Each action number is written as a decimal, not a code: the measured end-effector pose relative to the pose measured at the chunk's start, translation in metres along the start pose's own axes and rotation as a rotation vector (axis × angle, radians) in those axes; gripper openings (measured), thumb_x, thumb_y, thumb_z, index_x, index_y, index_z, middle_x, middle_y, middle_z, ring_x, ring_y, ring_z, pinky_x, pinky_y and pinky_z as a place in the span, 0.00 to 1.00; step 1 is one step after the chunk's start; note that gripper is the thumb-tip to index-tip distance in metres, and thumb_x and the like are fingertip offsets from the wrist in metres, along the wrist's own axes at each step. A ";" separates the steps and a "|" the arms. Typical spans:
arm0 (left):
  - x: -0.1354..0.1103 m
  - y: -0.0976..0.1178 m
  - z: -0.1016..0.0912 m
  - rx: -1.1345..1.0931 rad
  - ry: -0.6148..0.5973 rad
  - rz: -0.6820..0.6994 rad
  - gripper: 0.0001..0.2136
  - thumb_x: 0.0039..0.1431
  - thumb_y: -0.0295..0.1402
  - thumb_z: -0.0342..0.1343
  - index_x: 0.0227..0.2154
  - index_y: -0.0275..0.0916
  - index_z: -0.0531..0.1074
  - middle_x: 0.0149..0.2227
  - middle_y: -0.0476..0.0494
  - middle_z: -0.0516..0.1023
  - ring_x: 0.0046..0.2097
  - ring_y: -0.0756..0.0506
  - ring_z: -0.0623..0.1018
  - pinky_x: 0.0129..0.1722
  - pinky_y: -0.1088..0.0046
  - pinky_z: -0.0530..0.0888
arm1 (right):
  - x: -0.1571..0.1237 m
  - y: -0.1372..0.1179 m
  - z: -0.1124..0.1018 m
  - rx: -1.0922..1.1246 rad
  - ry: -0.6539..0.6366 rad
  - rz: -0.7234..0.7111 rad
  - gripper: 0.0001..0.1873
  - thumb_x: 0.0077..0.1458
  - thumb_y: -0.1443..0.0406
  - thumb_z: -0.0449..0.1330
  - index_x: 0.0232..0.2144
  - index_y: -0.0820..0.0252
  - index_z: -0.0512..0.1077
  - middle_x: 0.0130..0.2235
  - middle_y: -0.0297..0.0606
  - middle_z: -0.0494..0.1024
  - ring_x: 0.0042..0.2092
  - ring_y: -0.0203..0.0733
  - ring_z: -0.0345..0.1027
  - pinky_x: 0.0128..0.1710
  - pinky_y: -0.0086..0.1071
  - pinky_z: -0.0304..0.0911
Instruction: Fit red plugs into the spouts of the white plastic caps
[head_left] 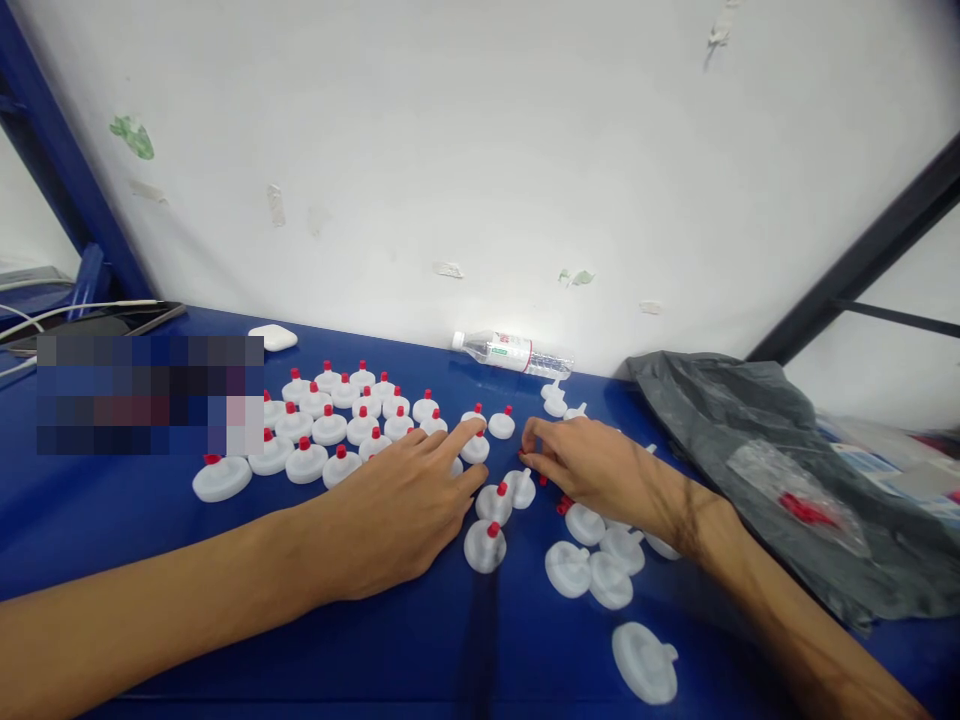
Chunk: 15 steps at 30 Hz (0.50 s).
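Nearer me than the bottle (514,353), my right grip (577,450) pinches 1 red piece (523,456), my left grip (409,500) I cannot tell, and the nearest red-tipped disc (482,553) tilts its axis bottleward.

- White wall (480,130) behind, dotted with torn tape scraps (276,205).
- Blue tabletop (375,660) below.
- Clear plastic bottle (517,353) on its side near the wall, white cap pointing left.
- Small rounded white case (273,338), far left.
- White cable (120,303), blue post (67,165) at left.
- Crumpled dark-grey plastic sheeting (705,400), right.
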<state>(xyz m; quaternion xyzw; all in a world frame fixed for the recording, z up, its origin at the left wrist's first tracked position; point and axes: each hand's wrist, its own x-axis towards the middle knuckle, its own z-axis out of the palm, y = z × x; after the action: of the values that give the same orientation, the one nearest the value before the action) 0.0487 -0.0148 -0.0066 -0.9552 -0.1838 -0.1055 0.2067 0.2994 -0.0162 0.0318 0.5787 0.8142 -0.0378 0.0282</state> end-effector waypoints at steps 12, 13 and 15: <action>-0.001 0.001 -0.003 -0.013 0.006 -0.002 0.13 0.72 0.28 0.45 0.47 0.35 0.75 0.54 0.34 0.76 0.68 0.29 0.63 0.50 0.51 0.77 | 0.000 -0.001 0.002 0.006 0.005 0.003 0.10 0.70 0.57 0.51 0.42 0.53 0.69 0.31 0.35 0.79 0.29 0.40 0.70 0.27 0.32 0.51; -0.001 0.000 -0.002 -0.012 0.006 -0.006 0.13 0.72 0.28 0.45 0.47 0.35 0.75 0.55 0.34 0.76 0.68 0.29 0.63 0.50 0.51 0.78 | 0.000 -0.001 0.001 0.004 0.005 0.005 0.10 0.70 0.57 0.51 0.42 0.54 0.69 0.31 0.35 0.79 0.29 0.40 0.69 0.27 0.32 0.50; -0.001 0.000 -0.002 -0.007 -0.002 -0.007 0.13 0.72 0.28 0.45 0.47 0.35 0.75 0.56 0.34 0.75 0.69 0.28 0.62 0.49 0.50 0.78 | 0.000 -0.002 0.000 0.002 0.000 0.005 0.11 0.70 0.57 0.51 0.41 0.54 0.69 0.31 0.35 0.79 0.29 0.40 0.69 0.27 0.32 0.50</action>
<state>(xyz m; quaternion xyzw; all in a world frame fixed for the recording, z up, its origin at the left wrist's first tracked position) 0.0478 -0.0161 -0.0052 -0.9554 -0.1869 -0.1059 0.2027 0.2978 -0.0171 0.0316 0.5808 0.8126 -0.0386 0.0275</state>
